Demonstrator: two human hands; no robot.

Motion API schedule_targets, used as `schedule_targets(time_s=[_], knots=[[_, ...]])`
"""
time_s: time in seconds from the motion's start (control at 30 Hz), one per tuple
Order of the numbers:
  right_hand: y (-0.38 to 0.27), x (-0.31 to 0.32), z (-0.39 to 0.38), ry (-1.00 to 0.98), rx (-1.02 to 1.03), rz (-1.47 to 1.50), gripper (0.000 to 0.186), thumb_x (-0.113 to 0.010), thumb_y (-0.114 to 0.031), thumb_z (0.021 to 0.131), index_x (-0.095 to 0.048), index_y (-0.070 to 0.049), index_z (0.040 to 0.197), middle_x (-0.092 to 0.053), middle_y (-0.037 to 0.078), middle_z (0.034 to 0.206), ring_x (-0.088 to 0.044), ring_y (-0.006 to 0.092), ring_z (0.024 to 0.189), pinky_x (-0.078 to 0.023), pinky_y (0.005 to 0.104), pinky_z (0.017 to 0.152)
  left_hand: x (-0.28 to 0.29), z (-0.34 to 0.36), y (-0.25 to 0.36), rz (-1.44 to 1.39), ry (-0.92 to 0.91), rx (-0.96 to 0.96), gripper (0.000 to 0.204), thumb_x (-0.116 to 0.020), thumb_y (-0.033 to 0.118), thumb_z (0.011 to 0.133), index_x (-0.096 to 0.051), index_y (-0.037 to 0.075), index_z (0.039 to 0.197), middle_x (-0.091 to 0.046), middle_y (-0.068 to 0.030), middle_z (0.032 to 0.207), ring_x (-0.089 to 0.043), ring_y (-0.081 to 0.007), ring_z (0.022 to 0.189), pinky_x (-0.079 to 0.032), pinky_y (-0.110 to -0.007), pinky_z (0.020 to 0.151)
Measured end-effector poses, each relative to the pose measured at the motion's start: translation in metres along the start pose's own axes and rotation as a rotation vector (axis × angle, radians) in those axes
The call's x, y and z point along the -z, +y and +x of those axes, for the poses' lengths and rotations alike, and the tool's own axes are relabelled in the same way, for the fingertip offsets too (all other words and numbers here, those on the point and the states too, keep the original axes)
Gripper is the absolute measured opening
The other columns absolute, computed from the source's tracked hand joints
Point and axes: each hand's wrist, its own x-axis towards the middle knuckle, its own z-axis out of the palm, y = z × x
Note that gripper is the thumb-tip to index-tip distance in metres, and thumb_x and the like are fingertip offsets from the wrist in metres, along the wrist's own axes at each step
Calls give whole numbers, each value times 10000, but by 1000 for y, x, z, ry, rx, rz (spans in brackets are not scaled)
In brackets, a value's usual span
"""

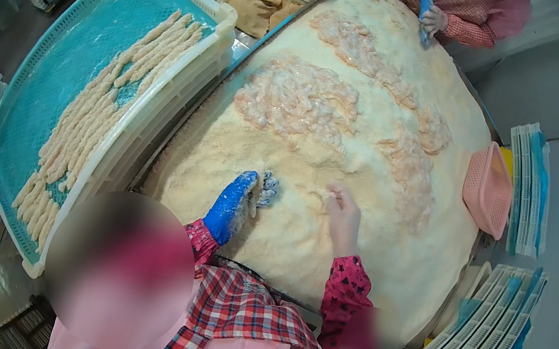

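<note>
Breadcrumb heap (308, 180), pale, powdery, mounded

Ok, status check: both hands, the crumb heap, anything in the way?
Left hand, blue glove, flat on breadcrumb heap. Right hand bare, fingers pinched in the crumbs. Battered pieces lie beyond, apart from both hands. Nothing between.

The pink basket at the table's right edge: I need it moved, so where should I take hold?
Grip the pink basket by its upper rim, coming from the right: it leans tilted on the crumb-covered table, its open rim edge exposed and reachable.
</note>
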Motion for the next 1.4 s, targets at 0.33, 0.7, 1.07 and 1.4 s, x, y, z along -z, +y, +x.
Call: schedule_targets(time_s=[0.33, 0.7, 1.07, 1.4], knots=[[-54, 25, 0, -261, 490, -267, 229, -606, -30, 748, -601, -8, 976, -598, 98, 1022, -580, 194, 963, -433, 296, 856, 3, 0, 6, 98, -115, 31, 503, -414, 362, 943, -420, -5, 1289, -526, -131, 1221, -514, -231, 1095, -365, -347, 968], [-20, -16, -42, 118, 5, -115, 302, -587, -64, 820, -581, -13, 1118, -606, 145, 1107, -584, 225, 1011, -443, 310, 886, 5, -7, -17, -188, -143, 124, 569, -337, 420, 961, -335, -1, 1343, -404, -151, 1358, -383, -262, 1254, -267, -383, 1055], [-88, -60, -91, -181, 371, -221, 355, -459, -177, 917, -520, -63, 1247, -549, 138, 1222, -486, 318, 1149, -358, 393, 985, -8, -2, -14, -383, -113, 151, 547, -290, 404, 971, -240, 76, 1407, -352, -117, 1404, -395, -237, 1244, -302, -371, 1033], [-86, -49, -24, 289, 547, -473, 516, -295, -393, 929, -415, -108, 1342, -355, 151, 1402, -264, 387, 1309, -167, 516, 1069, -39, 1, -55, -224, -243, -322, 630, -412, 424, 900, -211, 156, 1435, -196, -78, 1478, -189, -259, 1353, -92, -425, 1110]])
